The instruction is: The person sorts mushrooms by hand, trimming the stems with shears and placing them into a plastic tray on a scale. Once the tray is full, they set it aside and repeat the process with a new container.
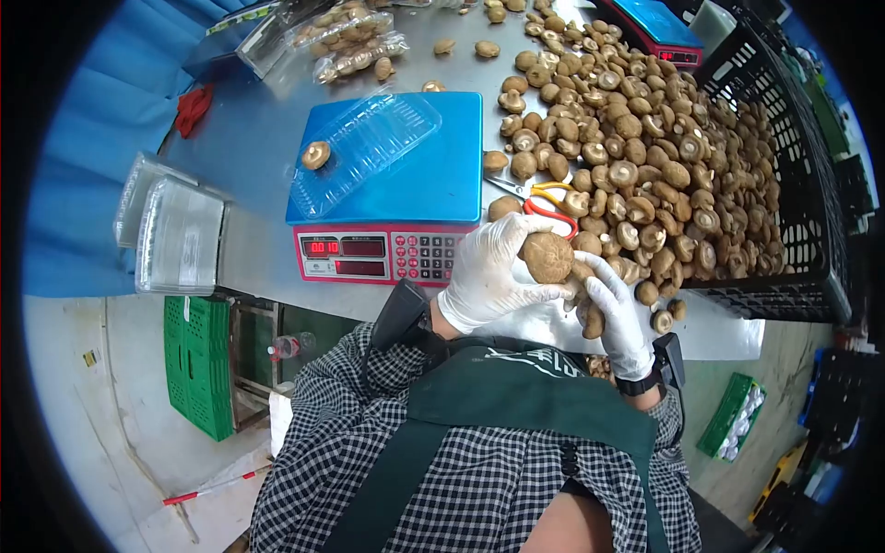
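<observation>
My left hand [493, 276], in a white glove, is closed round a large brown shiitake mushroom [548, 257], cap turned up. Just to its right, my gloved right hand [616, 309] curls round smaller shiitake mushrooms [592, 319]; its fingers partly cover them. Both hands are close together over the table's near edge. Behind them lie scissors [551, 205] with red and yellow handles, beside the mushroom pile [645, 157]. On the blue-topped scale [442, 175] a clear plastic tray [378, 152] holds one mushroom [316, 155].
A black crate [811, 184] lies tipped at the right, mushrooms spilling from it. Stacked clear trays [180, 230] stand at the left edge. Packed mushrooms [355, 55] and a second scale [659, 28] are at the back. Green crates [198, 364] stand below.
</observation>
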The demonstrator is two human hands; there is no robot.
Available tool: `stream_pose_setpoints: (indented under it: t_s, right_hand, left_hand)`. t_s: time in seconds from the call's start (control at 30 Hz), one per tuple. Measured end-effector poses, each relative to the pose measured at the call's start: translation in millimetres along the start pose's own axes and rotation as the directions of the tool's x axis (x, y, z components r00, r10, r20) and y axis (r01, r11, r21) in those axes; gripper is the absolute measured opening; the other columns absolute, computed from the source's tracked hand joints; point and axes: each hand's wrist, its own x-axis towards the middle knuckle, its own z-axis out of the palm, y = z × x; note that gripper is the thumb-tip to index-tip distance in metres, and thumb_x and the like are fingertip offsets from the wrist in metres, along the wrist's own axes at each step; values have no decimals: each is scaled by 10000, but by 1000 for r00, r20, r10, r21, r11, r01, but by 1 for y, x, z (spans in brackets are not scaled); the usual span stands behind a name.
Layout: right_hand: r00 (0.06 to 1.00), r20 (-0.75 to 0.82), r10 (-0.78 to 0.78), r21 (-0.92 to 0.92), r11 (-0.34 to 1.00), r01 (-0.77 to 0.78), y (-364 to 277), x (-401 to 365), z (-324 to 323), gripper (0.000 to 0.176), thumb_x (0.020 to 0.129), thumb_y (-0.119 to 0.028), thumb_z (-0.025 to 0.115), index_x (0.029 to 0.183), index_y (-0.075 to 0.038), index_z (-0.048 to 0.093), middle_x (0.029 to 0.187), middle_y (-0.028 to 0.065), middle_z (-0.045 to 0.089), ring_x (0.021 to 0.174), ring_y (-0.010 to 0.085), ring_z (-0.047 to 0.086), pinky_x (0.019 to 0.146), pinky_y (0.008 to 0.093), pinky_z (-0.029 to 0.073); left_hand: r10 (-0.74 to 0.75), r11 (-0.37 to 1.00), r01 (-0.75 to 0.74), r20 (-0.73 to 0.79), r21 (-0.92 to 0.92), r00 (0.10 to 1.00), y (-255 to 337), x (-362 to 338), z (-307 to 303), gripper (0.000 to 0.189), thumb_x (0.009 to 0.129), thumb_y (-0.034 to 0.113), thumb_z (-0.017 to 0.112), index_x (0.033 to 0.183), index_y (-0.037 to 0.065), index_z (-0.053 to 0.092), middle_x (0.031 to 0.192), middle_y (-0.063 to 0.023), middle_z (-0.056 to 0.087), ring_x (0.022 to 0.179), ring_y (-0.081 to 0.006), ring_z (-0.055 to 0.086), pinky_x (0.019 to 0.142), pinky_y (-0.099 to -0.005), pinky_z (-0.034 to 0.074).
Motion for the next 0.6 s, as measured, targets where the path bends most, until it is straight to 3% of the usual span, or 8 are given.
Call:
stream_pose_setpoints:
  t_s: [0.13, 0.2, 0.3, 0.4, 0.43, 0.47, 0.53, 0.6]
  right_hand:
    - [998, 55, -21, -39, 999, 23, -9, 16, 11, 422, 977, -240, 545, 1328, -8, 504, 1109, 42, 637, 847, 71, 580, 705, 192, 449]
    - [998, -47, -37, -168, 985, 29, -21, 25, 22, 396, 978, -220, 528, 1309, -4, 513, 1044, 68, 641, 805, 90, 583, 691, 203, 470]
    - [993, 23, -120, -214, 969, 122, -31, 54, 29, 362, 981, -193, 494, 1306, -37, 523, 938, 40, 619, 748, 90, 570, 622, 207, 487]
    - [990, 30, -140, -382, 913, 141, -52, 86, 51, 358, 984, -211, 502, 1308, -60, 530, 923, 24, 614, 733, 61, 554, 575, 182, 460]
    - [986, 45, -162, -278, 946, 168, -50, 103, 60, 356, 984, -201, 511, 1310, -59, 530, 970, 31, 616, 766, 59, 558, 616, 190, 468]
    - [941, 128, -314, -403, 851, 338, -51, 125, 66, 358, 975, -163, 534, 1314, -51, 524, 1025, 45, 610, 813, 74, 572, 691, 208, 484]
    - [945, 178, -274, -363, 875, 322, -64, 152, 97, 370, 955, -145, 575, 1307, -42, 522, 1075, 53, 603, 872, 93, 583, 761, 236, 492]
    - [921, 250, -298, -393, 838, 378, -64, 185, 124, 376, 942, -152, 605, 1292, -39, 527, 1087, 55, 608, 897, 100, 585, 772, 248, 498]
  left_hand:
    - [-105, 994, 105, 30, 7, 994, -10, -8, -13, 704, 608, 395, 886, 1166, 105, 570, 1013, -99, 632, 862, -276, 643, 738, -370, 508]
    - [-93, 995, 94, -33, 18, 995, -20, -12, -24, 701, 639, 382, 870, 1212, 116, 565, 1069, -105, 633, 963, -321, 632, 814, -398, 505]
    - [-221, 975, 222, -101, 0, 970, -23, -18, -61, 663, 695, 334, 854, 1236, 91, 555, 1156, -128, 625, 1066, -293, 623, 919, -358, 493]
    - [-291, 956, 286, -339, -67, 895, -39, -23, -101, 636, 719, 274, 847, 1245, 74, 550, 1163, -118, 627, 1087, -248, 619, 934, -351, 487]
    - [-319, 939, 345, -376, 2, 870, -45, -22, -116, 626, 728, 236, 844, 1250, 63, 546, 1174, -111, 626, 1100, -220, 607, 949, -345, 481]
    - [-318, 934, 357, -405, 23, 857, -61, -24, -129, 608, 744, 242, 834, 1250, 64, 547, 1188, -111, 625, 1092, -222, 612, 951, -342, 480]
    - [-405, 887, 461, -451, 15, 795, -77, -23, -150, 586, 758, 242, 823, 1249, 74, 550, 1200, -101, 626, 1089, -215, 614, 955, -335, 475]
    - [-290, 912, 399, -530, 100, 797, -105, -25, -160, 573, 764, 254, 819, 1241, 84, 552, 1200, -90, 632, 1096, -210, 616, 950, -335, 476]
